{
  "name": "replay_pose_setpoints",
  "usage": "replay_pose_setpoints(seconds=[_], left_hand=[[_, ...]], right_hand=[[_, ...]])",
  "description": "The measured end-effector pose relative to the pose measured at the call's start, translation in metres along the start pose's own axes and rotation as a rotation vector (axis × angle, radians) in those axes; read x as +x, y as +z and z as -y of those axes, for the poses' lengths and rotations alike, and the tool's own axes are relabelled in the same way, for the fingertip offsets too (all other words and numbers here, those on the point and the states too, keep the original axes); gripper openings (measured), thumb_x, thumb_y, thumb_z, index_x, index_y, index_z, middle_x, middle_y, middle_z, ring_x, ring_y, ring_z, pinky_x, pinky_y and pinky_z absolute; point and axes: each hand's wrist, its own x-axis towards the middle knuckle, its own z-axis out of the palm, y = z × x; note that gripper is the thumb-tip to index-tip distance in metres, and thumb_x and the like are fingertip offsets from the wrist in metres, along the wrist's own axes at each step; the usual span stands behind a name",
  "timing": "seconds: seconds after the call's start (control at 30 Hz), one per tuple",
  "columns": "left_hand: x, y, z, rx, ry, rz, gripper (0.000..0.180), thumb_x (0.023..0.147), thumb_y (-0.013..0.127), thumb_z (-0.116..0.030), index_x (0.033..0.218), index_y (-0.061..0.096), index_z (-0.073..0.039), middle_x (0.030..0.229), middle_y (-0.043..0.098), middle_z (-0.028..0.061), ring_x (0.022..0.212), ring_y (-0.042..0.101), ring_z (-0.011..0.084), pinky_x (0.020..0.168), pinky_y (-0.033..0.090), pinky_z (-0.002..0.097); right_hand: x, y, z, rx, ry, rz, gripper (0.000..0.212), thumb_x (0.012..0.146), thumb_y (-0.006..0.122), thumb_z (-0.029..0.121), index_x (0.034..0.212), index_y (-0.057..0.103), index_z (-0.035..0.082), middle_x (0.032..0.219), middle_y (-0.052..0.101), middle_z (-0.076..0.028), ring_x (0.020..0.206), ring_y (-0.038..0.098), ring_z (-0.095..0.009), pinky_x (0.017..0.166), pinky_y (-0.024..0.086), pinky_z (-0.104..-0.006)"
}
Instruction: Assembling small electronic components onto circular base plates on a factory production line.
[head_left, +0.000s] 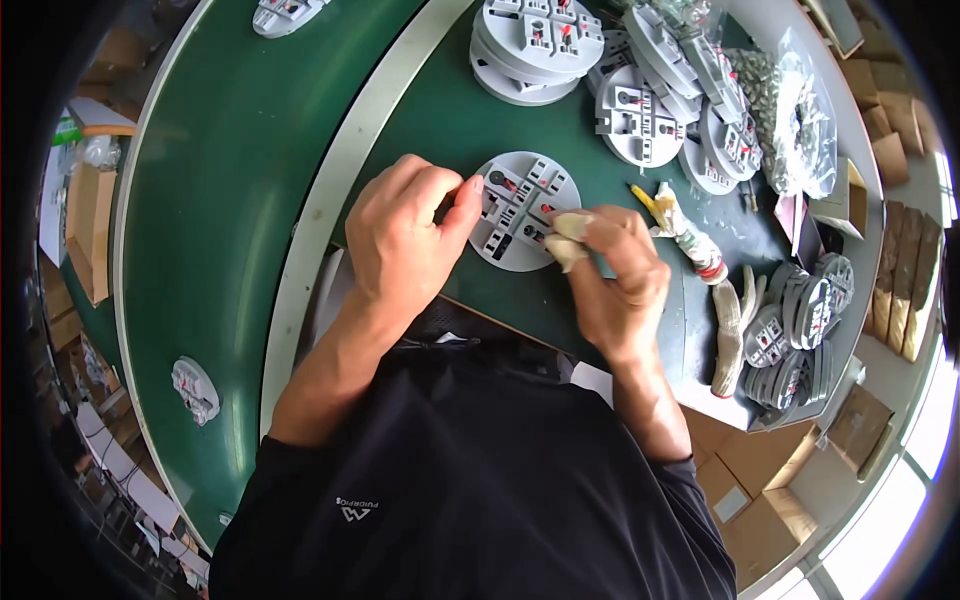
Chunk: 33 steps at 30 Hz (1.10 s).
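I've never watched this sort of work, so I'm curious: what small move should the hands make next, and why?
Perhaps steady the round grey disc with the left hand, so the right hand can work without shifting it. The left hand is at the disc's left edge, while the right hand's tan finger covers are at its right side.

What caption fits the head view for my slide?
Right hand, some fingers beige-capped, and left hand flank a round gray part on a green worktop.

The disc (523, 213) lies on the bench (425, 130) — stack (535, 55) behind.
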Motion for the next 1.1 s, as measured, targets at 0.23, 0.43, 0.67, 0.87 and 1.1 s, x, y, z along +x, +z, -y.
replay_pose_setpoints(seconds=[0.23, 0.43, 0.67, 0.87, 1.1], left_hand=[[0.000, -0.008, -0.007, -0.005, 0.076, 0.046, 0.024, 0.090, 0.085, -0.011, 0.083, 0.062, -0.007, 0.079, 0.061, 0.0089, 0.073, 0.064, 0.0341, 0.065, 0.050, 0.0463], [-0.003, -0.011, -0.007, 0.018, 0.092, 0.086, 0.026, 0.085, 0.082, -0.007, 0.079, 0.057, -0.007, 0.079, 0.057, 0.0101, 0.074, 0.061, 0.0353, 0.066, 0.047, 0.0492], [0.003, -0.018, -0.009, -0.005, 0.071, 0.178, 0.025, 0.084, 0.081, -0.008, 0.081, 0.057, -0.007, 0.081, 0.059, 0.0105, 0.075, 0.062, 0.0346, 0.068, 0.047, 0.0487], [0.008, -0.035, -0.008, -0.133, 0.020, 0.310, 0.045, 0.085, 0.090, -0.025, 0.118, 0.067, -0.003, 0.114, 0.069, 0.0160, 0.107, 0.068, 0.0378, 0.091, 0.053, 0.0485], [0.026, -0.027, -0.003, -0.107, 0.265, 0.600, 0.099, 0.082, 0.092, -0.051, 0.156, 0.053, 0.002, 0.155, 0.060, 0.0206, 0.147, 0.053, 0.0417, 0.123, 0.041, 0.0547]], right_hand=[[-0.007, 0.013, -0.004, -0.224, -0.353, -0.033, 0.027, 0.079, 0.086, -0.004, 0.103, 0.077, 0.005, 0.109, 0.082, -0.008, 0.099, 0.071, -0.029, 0.087, 0.059, -0.0399], [-0.015, 0.017, 0.002, -0.162, -0.253, -0.016, 0.029, 0.072, 0.087, -0.002, 0.098, 0.075, 0.005, 0.114, 0.081, -0.007, 0.106, 0.071, -0.031, 0.089, 0.059, -0.0417], [-0.016, 0.010, 0.008, -0.305, -0.276, 0.022, 0.030, 0.075, 0.089, 0.004, 0.102, 0.076, 0.006, 0.119, 0.078, -0.009, 0.111, 0.070, -0.031, 0.093, 0.060, -0.0426], [0.086, -0.059, 0.029, -0.300, -0.035, 0.099, 0.047, 0.082, 0.091, 0.011, 0.126, 0.074, 0.005, 0.113, 0.076, -0.015, 0.102, 0.074, -0.030, 0.091, 0.061, -0.0425], [0.323, -0.111, -0.112, -0.487, 0.054, -0.079, 0.057, 0.094, 0.083, 0.030, 0.138, 0.067, -0.001, 0.127, 0.078, -0.016, 0.107, 0.076, -0.030, 0.094, 0.059, -0.0415]])
